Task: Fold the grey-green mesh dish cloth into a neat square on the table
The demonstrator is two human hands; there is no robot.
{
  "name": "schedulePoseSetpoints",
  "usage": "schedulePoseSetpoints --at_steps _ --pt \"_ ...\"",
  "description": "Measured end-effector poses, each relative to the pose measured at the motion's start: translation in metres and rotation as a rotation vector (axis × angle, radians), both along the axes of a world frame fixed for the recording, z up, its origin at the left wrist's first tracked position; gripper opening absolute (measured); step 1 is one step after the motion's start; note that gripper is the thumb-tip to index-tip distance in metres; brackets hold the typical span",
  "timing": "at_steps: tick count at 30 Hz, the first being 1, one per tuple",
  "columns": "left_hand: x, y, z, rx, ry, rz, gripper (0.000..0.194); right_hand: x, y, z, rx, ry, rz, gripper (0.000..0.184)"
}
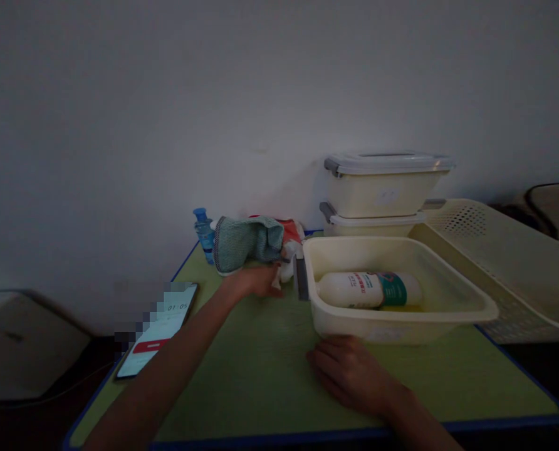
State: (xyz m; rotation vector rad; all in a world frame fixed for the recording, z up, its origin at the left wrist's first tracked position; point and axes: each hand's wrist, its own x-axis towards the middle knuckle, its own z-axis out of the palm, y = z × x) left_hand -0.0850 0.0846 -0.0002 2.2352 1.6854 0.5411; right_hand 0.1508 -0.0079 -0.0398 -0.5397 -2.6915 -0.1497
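Left-hand fingers (263, 282): partly hidden, grip can't be told; small white crumpled item (287, 270) reached at, beside bin's grey latch. Right hand (348, 373): laid palm down on table (261, 376) by bin's near wall, fingers bent, close together; anything underneath can't be ruled out. White item is probably best pinched by a free edge, wrist kept low, so the teal cloth (249, 241) isn't dragged and the latch isn't knocked. Item looks soft, wrinkled; detail is lost to blur. White bottle (350, 289) lies sideways in open cream bin (397, 316).
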Motion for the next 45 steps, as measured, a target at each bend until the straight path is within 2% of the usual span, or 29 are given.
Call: schedulePoseSetpoints --at_steps 1,3,6,8,10,12,15,18,21,24,29,31,33,35,38,41,45 --pt "0.002 -0.007 -0.006 -0.017 0.086 -0.008 0.069 0.000 0.000 0.000 -0.008 -0.011 0.001 0.013" --pt "0.005 -0.017 -0.014 -0.019 0.247 -0.017 0.070 0.001 -0.001 0.001 -0.018 -0.033 0.007 0.013" --pt "0.008 -0.026 -0.017 0.017 0.388 -0.045 0.054 0.001 -0.001 0.001 -0.012 -0.056 0.014 0.013" --pt "0.006 -0.026 -0.011 0.051 0.431 -0.071 0.047 0.002 -0.001 0.001 0.007 -0.049 0.039 0.014" --pt "0.000 -0.023 0.003 0.113 0.430 -0.068 0.039 0.002 -0.001 0.001 0.032 -0.014 0.079 0.015" --pt "-0.009 -0.017 0.024 0.192 0.352 0.004 0.033 0.002 -0.001 0.002 0.061 0.032 0.108 0.018" --pt "-0.024 -0.012 0.059 0.293 0.185 0.073 0.038 0.003 0.001 0.005 0.092 0.092 0.112 0.023" --pt "-0.039 -0.017 0.089 0.375 0.080 0.153 0.039 0.004 0.003 0.012 0.107 0.132 0.110 0.027" --pt "-0.052 -0.030 0.111 0.444 0.081 0.201 0.038 0.002 0.002 0.027 0.111 0.144 0.131 0.029" --pt "-0.062 -0.045 0.128 0.508 0.127 0.263 0.037 -0.003 -0.004 0.052 0.099 0.144 0.148 0.029" --pt "-0.069 -0.055 0.149 0.508 0.186 0.340 0.039 -0.022 -0.012 0.104 0.128 0.112 0.117 0.025" --pt "-0.067 -0.055 0.153 0.528 0.192 0.337 0.040 -0.037 -0.007 0.123 0.122 0.101 -0.020 0.022" --pt "-0.062 -0.053 0.155 0.546 0.196 0.325 0.040 -0.056 0.003 0.139 0.047 0.068 -0.222 0.020" --pt "-0.055 -0.052 0.156 0.549 0.200 0.320 0.039 -0.079 0.017 0.150 0.009 0.036 -0.387 0.029" --pt "-0.046 -0.053 0.161 0.572 0.208 0.337 0.038 -0.112 0.043 0.157 -0.016 -0.072 -0.450 0.040" --pt "-0.046 -0.058 0.173 0.629 0.187 0.374 0.036 -0.136 0.067 0.155 -0.110 -0.165 -0.462 0.037" --pt "-0.059 -0.070 0.192 0.722 0.035 0.366 0.036 -0.146 0.088 0.154 -0.144 -0.165 -0.438 0.030"
